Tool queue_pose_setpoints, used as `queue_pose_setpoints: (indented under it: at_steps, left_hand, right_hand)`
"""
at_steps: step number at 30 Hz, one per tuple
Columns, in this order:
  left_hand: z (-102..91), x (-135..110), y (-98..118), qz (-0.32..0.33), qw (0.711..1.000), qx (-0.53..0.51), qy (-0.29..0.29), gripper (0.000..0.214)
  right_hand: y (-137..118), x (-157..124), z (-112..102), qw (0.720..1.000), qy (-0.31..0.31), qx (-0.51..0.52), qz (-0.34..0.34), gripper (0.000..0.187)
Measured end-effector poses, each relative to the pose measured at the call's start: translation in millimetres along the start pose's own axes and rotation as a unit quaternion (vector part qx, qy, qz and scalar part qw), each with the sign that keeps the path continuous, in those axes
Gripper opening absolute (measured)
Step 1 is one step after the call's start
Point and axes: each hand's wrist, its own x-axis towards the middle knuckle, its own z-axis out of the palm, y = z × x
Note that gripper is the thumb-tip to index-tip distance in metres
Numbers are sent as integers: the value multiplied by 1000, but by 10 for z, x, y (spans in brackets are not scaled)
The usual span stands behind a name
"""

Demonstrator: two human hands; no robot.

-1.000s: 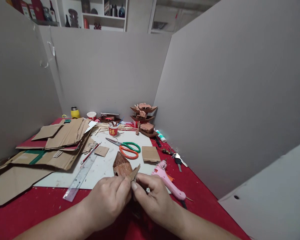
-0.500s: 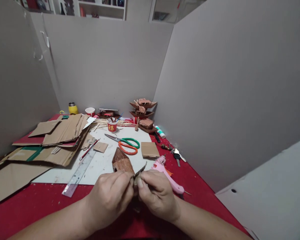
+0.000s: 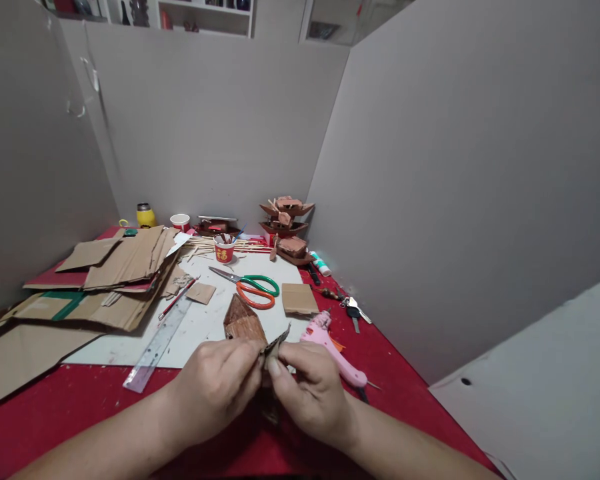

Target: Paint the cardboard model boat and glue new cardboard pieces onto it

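Between my two hands is a small strip of cardboard, its dark edge slanting up to the right. My left hand pinches its left end with closed fingers. My right hand grips the other side between thumb and fingers. Just beyond and partly under my hands lies a brown model boat, its pointed end facing away; my hands cover its middle. A pink hot glue gun rests beside my right hand. Scissors with green and orange handles lie past the boat.
Stacked cardboard sheets fill the left side, near a clear ruler and a pencil. A cardboard square and keys lie right. Finished boats, a red paper cup and sticks stand behind. Grey panels enclose the table.
Both hands have shifted very slightly left, still pinching the cardboard strip. A little more of the strip's face shows above my right thumb.
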Motion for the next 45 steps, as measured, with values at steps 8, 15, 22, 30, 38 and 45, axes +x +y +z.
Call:
queue_pose_setpoints:
  at_steps: [8, 15, 22, 30, 38, 45]
  left_hand:
    - [26, 14, -22, 3, 999, 18, -29, 13]
    - [44, 17, 37, -72, 993, -80, -48, 13]
    - [-53, 80, 0, -164, 980, -113, 10, 20]
    - [-73, 123, -84, -230, 921, -310, -57, 14]
    - [29, 31, -51, -123, 971, -204, -29, 14]
    - [-35, 81, -126, -254, 944, -202, 62, 17]
  right_hand:
    - [-13, 19, -10, 994, -10, 16, 108, 31]
    - [-35, 40, -73, 999, -19, 26, 10, 34]
    - [21, -48, -47, 997, 19, 32, -68, 31]
    - [-1, -35, -51, 998, 2, 57, -33, 28]
    - [57, -21, 15, 987, -27, 112, 109, 35]
    - [4, -51, -52, 996, -28, 81, 20, 37]
